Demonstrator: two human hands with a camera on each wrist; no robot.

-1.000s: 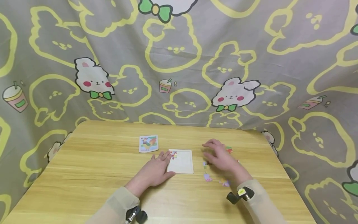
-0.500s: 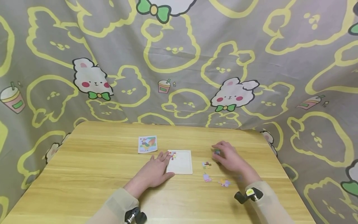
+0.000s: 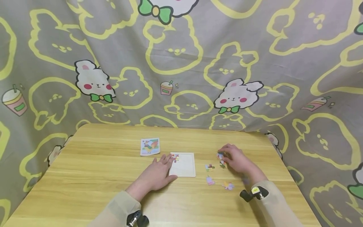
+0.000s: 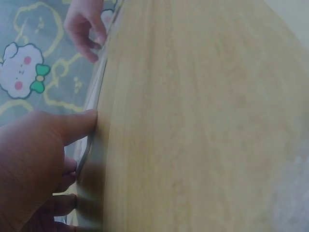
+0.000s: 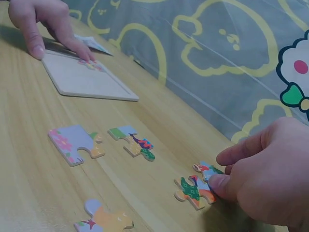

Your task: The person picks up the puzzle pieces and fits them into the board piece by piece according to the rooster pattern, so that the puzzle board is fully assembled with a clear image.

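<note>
My left hand (image 3: 158,171) rests flat over the left edge of a white square puzzle tray (image 3: 184,167), thumb and fingertips touching its border. A colourful puzzle piece (image 5: 88,65) sits in the tray's upper left corner, by those fingertips. To the tray's right, my right hand (image 3: 237,160) pinches a blue and red puzzle piece (image 5: 206,169) low over the table, thumb on its near side and fingers curled behind. Directly beside it lies a green and orange puzzle piece (image 5: 190,191), overlapping it in the right wrist view.
Between tray and right hand lies a puzzle piece with green and red patches (image 5: 135,140). Nearer me are a lilac flowered piece (image 5: 70,140) and a yellow-orange piece (image 5: 108,220). A rooster picture card (image 3: 150,146) lies behind the left hand. Patterned curtain (image 3: 181,63) borders the table (image 3: 99,176).
My right hand has moved right, away from the tray, and come down on the blue and red puzzle piece, now between its thumb and fingers. The left hand has stayed on the tray.
</note>
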